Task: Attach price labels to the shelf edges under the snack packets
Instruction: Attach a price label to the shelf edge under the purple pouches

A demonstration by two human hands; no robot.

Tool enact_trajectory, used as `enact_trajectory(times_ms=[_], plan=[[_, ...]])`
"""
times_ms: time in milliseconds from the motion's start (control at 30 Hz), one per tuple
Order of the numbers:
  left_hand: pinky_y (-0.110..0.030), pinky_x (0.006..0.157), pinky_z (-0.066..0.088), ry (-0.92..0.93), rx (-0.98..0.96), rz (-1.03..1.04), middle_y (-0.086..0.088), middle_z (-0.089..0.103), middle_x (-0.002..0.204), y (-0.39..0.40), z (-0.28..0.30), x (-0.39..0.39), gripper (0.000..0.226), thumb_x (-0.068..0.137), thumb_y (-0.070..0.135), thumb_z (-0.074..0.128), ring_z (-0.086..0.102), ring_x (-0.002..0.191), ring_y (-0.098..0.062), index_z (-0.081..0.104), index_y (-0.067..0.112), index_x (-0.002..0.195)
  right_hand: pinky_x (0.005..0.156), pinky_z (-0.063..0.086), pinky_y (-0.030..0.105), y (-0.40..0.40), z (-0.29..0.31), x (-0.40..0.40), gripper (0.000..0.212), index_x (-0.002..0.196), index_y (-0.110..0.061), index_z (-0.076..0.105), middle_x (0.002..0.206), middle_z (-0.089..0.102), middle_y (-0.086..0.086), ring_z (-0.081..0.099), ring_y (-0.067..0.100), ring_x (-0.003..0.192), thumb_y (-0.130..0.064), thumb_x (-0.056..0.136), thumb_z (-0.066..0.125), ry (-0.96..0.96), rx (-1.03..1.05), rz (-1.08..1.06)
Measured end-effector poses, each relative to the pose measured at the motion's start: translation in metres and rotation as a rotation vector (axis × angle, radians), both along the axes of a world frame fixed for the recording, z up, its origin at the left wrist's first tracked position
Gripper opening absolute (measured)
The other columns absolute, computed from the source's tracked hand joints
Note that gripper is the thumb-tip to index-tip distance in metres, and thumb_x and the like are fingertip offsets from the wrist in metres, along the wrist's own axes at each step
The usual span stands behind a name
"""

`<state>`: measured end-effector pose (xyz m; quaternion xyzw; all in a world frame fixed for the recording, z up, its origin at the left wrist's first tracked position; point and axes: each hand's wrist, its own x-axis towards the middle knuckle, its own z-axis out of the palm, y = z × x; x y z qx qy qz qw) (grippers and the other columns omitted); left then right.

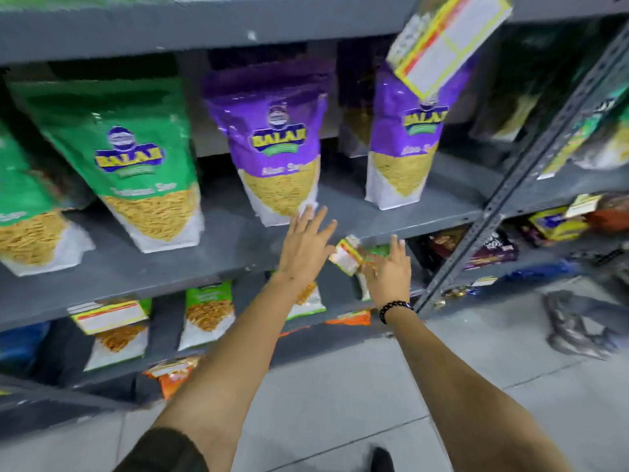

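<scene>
Both my arms reach toward a grey shelf (204,264) stocked with snack packets. My left hand (304,245) is spread flat with fingers wide, holding nothing, its fingertips at the base of a purple packet (275,144) standing on the shelf. My right hand (388,267), a black bead bracelet (394,310) on its wrist, pinches a small label (347,255), white with red and yellow edging, just in front of the shelf edge (408,226) and between my two hands; blur hides whether the label touches the edge. A second purple packet (405,141) stands to the right, and two green packets (136,158) stand to the left. A larger label (446,39) of the same colours hangs tilted from the shelf above, overlapping the top of the second purple packet. Another label (109,315) sits on the edge of the lower shelf, in front of smaller packets (209,313). The floor (340,403) below is pale tile.
</scene>
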<state>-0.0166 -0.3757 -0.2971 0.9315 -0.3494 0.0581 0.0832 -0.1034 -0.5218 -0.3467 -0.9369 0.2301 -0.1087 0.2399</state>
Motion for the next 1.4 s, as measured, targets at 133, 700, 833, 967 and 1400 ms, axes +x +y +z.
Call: enact_trajectory(times_ms=[133, 700, 833, 967, 1400], plan=[[-0.048, 0.117, 0.005, -0.023, 0.006, 0.015, -0.009, 0.029, 0.152, -0.050, 0.001, 0.003, 0.037, 0.091, 0.027, 0.052, 0.014, 0.143, -0.033, 0.052, 0.015, 0.126, 0.118, 0.008, 0.052, -0.034, -0.013, 0.009, 0.018, 0.101, -0.007, 0.066, 0.155, 0.009, 0.019, 0.001, 0.035, 0.144, -0.015, 0.087, 0.059, -0.057, 0.088, 0.016], [-0.043, 0.119, 0.007, 0.028, -0.017, 0.226, -0.006, 0.047, 0.141, -0.076, -0.001, 0.002, 0.017, 0.091, 0.016, 0.051, 0.019, 0.142, -0.025, 0.068, 0.014, 0.092, 0.118, 0.007, 0.052, -0.033, -0.030, 0.029, 0.011, 0.093, -0.005, 0.062, 0.156, -0.002, 0.018, -0.005, 0.033, 0.144, -0.012, 0.089, 0.054, -0.072, 0.127, 0.043], [-0.043, 0.119, 0.008, 0.023, -0.022, 0.241, -0.007, 0.047, 0.141, -0.077, -0.001, -0.001, 0.019, 0.092, 0.014, 0.049, 0.019, 0.142, -0.026, 0.068, 0.013, 0.094, 0.119, 0.006, 0.052, -0.036, -0.032, 0.029, 0.012, 0.086, -0.004, 0.063, 0.156, 0.004, 0.018, -0.003, 0.033, 0.144, -0.013, 0.090, 0.056, -0.118, 0.114, 0.041], [-0.044, 0.119, 0.010, 0.061, -0.045, 0.238, -0.010, 0.046, 0.140, -0.074, -0.007, -0.014, 0.019, 0.089, 0.005, 0.049, 0.020, 0.142, -0.028, 0.067, 0.009, 0.091, 0.118, 0.007, 0.054, -0.050, -0.024, 0.029, 0.014, 0.080, -0.004, 0.067, 0.153, 0.019, 0.019, 0.005, 0.037, 0.143, -0.008, 0.087, 0.055, -0.135, 0.046, 0.170], [-0.041, 0.105, 0.039, 0.150, -0.302, 0.468, -0.011, 0.053, 0.129, -0.083, -0.044, -0.036, 0.014, 0.082, -0.003, 0.050, 0.047, 0.120, -0.031, 0.062, 0.004, 0.082, 0.094, 0.043, 0.040, -0.105, 0.006, 0.047, 0.010, 0.082, 0.001, 0.068, 0.127, 0.053, 0.017, 0.044, 0.035, 0.117, -0.004, 0.083, 0.059, -0.016, -0.094, 0.481]])
